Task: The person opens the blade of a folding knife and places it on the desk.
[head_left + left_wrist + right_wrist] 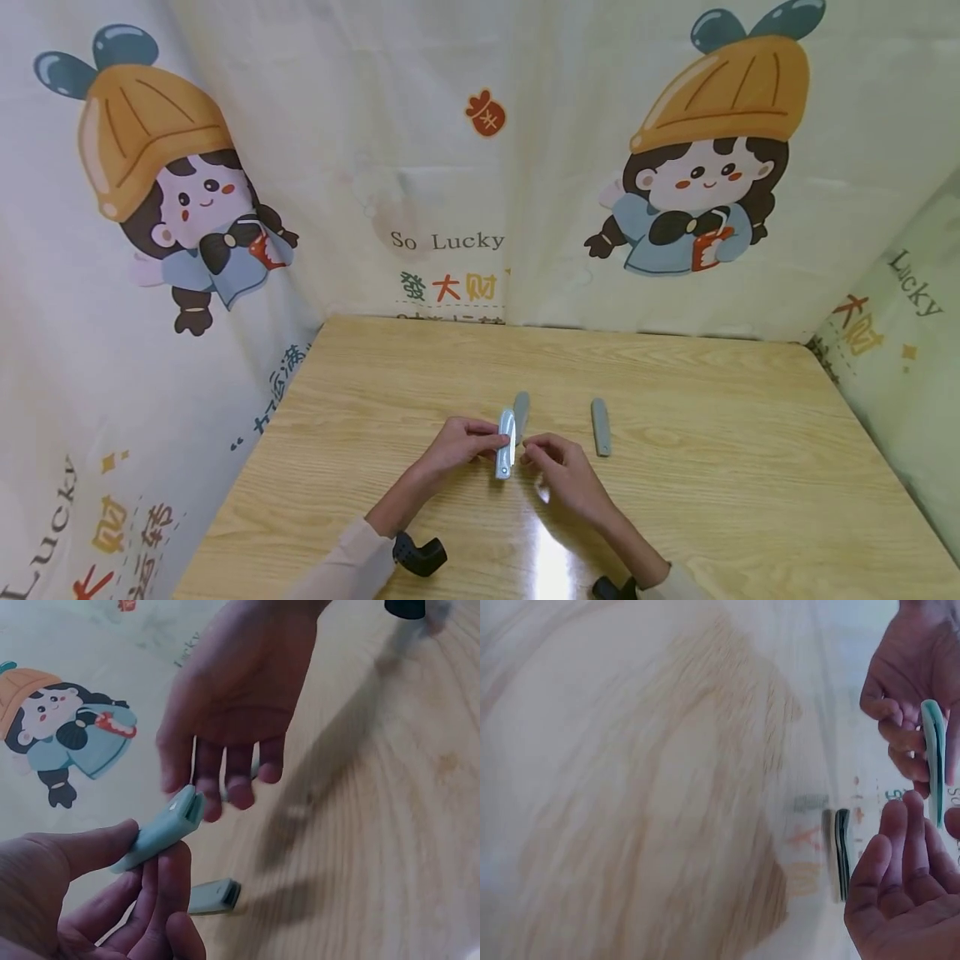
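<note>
A light blue-green folding knife (504, 450) is pinched between the thumb and fingers of my left hand (459, 442), above the table. It stands nearly upright in the head view, with a pale strip along its right side. In the left wrist view a slot shows in the near end of this folding knife (161, 834). Close on its right is my right hand (566, 475), fingers loosely bent, with nothing seen between them. A second, grey-green folding knife (522, 408) lies just behind the held one, partly hidden. Farther right lies a third grey-green folding knife (602, 427).
The wood-grain table (750, 467) reaches back to a printed curtain (555, 192), which also hangs at both sides. Black wrist devices sit on the left wrist (420, 556) and the right wrist (611, 588). Light glares off the table near the front.
</note>
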`<action>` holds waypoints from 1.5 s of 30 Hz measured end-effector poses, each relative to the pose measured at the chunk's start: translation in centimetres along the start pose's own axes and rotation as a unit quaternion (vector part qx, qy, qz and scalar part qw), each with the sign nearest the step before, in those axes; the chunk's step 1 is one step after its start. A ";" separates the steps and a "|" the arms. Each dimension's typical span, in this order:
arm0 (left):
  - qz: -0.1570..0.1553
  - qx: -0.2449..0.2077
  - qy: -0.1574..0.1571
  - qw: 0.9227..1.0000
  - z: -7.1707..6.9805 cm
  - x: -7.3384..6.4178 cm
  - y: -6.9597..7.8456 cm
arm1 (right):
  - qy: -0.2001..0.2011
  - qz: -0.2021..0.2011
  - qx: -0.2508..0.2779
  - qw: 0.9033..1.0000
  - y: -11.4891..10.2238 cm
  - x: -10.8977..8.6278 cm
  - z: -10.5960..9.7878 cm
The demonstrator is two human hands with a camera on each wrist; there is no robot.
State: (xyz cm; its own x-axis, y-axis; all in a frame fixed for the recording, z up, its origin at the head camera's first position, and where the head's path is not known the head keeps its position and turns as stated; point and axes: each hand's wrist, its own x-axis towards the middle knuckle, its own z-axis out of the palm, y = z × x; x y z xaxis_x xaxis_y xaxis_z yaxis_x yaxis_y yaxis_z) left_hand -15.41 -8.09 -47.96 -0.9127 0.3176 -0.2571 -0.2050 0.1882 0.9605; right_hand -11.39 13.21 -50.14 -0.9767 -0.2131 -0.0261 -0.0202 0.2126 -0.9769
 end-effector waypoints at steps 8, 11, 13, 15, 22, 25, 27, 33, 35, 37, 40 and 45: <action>-0.002 -0.003 -0.034 0.999 1.0 -0.3 -0.4 | -0.003 0.021 0.031 0.999 0.0 0.4 0.6; -0.004 -0.003 -0.037 0.999 1.1 -0.3 -0.5 | -0.006 0.021 0.026 0.999 0.0 0.4 0.7; -0.008 -0.001 -0.035 0.999 1.1 -0.4 -0.5 | -0.012 0.023 0.030 0.999 0.0 0.5 0.7; -0.011 0.001 -0.034 0.999 1.0 -0.4 -0.5 | -0.019 0.029 0.039 0.999 0.0 0.6 0.8; -0.018 -0.014 -0.036 0.999 1.1 -0.4 -0.8 | -0.039 0.039 0.059 0.997 0.0 0.7 0.7; -0.021 -0.021 -0.034 0.999 1.0 -0.4 -0.9 | -0.039 0.046 0.061 0.996 0.0 0.6 0.8; -0.024 -0.026 -0.032 0.999 1.0 -0.4 -1.0 | -0.034 0.052 0.059 0.996 0.1 0.5 0.8; -0.022 -0.032 -0.033 0.999 0.9 -0.6 -1.1 | -0.017 0.068 0.056 0.996 0.3 0.3 0.9; -0.019 -0.034 -0.031 0.999 0.9 -0.7 -1.1 | -0.007 0.070 0.057 0.996 0.3 0.3 1.0; -0.017 -0.040 -0.026 0.999 1.1 -0.6 -1.2 | 0.008 0.071 0.057 0.996 0.2 0.3 1.2; -0.016 -0.057 -0.017 0.998 1.3 -0.6 -1.3 | 0.034 0.071 0.060 0.995 0.0 0.2 1.4; -0.009 -0.072 -0.021 0.997 1.4 -0.6 -1.4 | 0.043 0.075 0.070 0.994 0.0 0.0 1.4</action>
State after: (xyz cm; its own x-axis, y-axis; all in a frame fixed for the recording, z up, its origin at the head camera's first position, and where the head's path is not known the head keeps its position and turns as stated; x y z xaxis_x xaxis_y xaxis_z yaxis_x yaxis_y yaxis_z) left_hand -14.06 -7.22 -49.33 -0.8934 0.3550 -0.2754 -0.2726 0.0589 0.9603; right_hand -11.05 11.91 -50.45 -0.9812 -0.1063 -0.1612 0.1507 0.1008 -0.9834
